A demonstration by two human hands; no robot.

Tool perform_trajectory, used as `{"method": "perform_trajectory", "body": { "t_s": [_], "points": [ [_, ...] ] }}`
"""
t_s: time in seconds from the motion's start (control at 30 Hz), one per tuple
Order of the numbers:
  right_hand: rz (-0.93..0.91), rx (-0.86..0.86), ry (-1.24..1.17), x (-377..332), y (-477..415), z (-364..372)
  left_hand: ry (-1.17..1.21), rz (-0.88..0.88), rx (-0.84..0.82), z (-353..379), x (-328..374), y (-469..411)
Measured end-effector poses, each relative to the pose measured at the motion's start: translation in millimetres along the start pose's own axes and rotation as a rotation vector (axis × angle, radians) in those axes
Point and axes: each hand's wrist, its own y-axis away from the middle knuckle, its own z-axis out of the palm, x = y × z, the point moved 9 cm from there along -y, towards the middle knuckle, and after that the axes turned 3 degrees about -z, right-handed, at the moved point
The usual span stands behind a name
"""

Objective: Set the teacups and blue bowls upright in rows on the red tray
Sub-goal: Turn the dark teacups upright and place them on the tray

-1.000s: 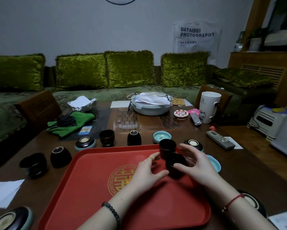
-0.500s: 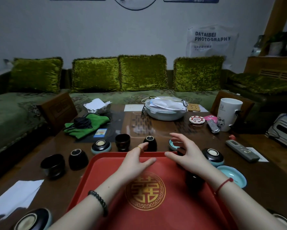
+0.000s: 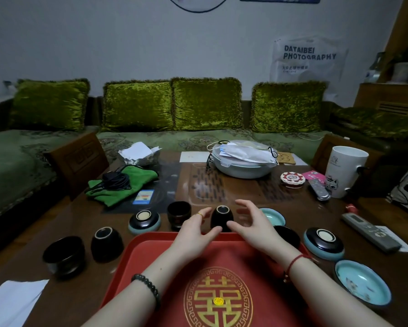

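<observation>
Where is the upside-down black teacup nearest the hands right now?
Head view, centre: the upside-down teacup stands on the table just past the far rim of the red tray, between the left hand and right hand, right of an upright teacup.

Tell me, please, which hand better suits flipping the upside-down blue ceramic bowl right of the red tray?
Probably right: the right hand hovers nearer the upside-down blue ceramic bowl; the left hand would have to cross over.
</observation>
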Motion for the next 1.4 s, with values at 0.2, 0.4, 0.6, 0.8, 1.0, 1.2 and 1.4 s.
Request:
{"method": "perform_trajectory", "body": {
  "t_s": [0.2,0.4,0.6,0.8,1.0,1.2,1.4],
  "points": [
    [0.048,0.027,0.008,18.5,-17.6,8.7,-0.036,0.011,-0.042,11.6,-9.7,-19.0],
    [0.107,-0.038,0.099,30.6,-30.4,26.5,-0.121,-0.012,-0.082,23.2,-19.5,-33.3],
    [0.119,-0.051,0.118,32.0,-34.0,29.8,-0.133,-0.034,-0.030,24.0,-22.0,-40.8],
    [0.104,0.053,0.038,28.0,-32.3,18.2,-0.011,0.001,0.045,12.1,-10.8,-37.5],
    [-0.025,0.180,-0.060,-0.8,-18.7,-8.0,0.300,-0.011,0.153,-6.7,7.5,-24.8],
    [-0.162,0.213,-0.229,-31.9,15.8,-29.3,0.685,-0.155,0.154,-7.7,25.5,-4.2],
    [-0.277,0.286,-0.397,-56.4,61.1,-49.6,0.990,-0.185,0.152,-2.4,47.4,30.0]
  ]
}}
